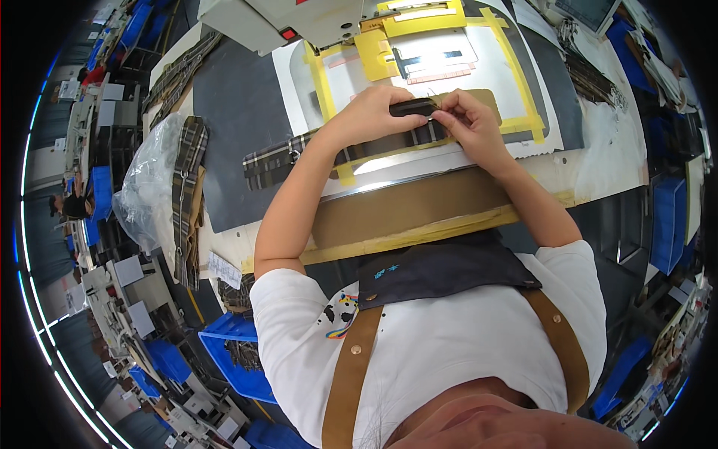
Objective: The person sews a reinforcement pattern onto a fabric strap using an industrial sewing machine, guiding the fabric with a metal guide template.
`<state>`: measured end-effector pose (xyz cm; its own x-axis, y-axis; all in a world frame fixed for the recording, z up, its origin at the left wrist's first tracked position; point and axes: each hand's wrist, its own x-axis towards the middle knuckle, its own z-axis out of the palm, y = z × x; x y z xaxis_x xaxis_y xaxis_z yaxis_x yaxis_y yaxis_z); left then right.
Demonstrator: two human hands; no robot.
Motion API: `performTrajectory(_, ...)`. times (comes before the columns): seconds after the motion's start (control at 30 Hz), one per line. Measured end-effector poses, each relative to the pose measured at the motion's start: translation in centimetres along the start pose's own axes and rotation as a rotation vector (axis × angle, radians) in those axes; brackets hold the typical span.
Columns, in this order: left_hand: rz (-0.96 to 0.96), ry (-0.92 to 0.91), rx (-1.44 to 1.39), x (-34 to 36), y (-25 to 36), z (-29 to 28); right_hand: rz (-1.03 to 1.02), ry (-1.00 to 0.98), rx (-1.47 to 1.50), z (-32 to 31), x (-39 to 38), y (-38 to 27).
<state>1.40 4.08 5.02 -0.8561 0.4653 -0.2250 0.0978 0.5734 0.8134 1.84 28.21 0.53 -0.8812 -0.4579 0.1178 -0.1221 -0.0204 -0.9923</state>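
My left hand [366, 116] is closed around a short dark piece [407, 105] with a glossy surface, thumb along its lower side. My right hand [471, 129] pinches at the right end of that piece, thumb and fingertips close together. Beneath both hands lies a plaid fabric strip [273, 159] with small metal fittings, reaching out to the left across the work surface. Whether it joins the dark piece is hidden by my fingers. A yellow-taped white template [526, 90] with a tan board piece lies around and behind my hands.
A white machine head [262, 19] overhangs the back. Plaid strips [187, 165] and crumpled plastic [146, 179] sit at left, more strips [587, 71] at back right. A blue bin [228, 352] stands below the table at left. Someone else [75, 202] is at a far-left station.
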Motion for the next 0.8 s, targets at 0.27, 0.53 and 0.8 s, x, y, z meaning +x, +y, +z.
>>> performTrajectory(0.27, -0.007, 0.015, 0.006, -2.3, -1.0, -0.8, 0.052, -0.044, 0.047, -0.1, 0.0, -0.1)
performTrajectory(0.53, -0.017, 0.138, 0.09, -3.7, -1.3, 0.5, 0.097, -0.067, -0.161, -0.9, 0.2, 0.5)
performTrajectory(0.8, 0.391, 0.538, 0.517, -4.1, -2.1, 6.1, -0.266, -0.028, -0.666, -1.5, -0.8, -0.5)
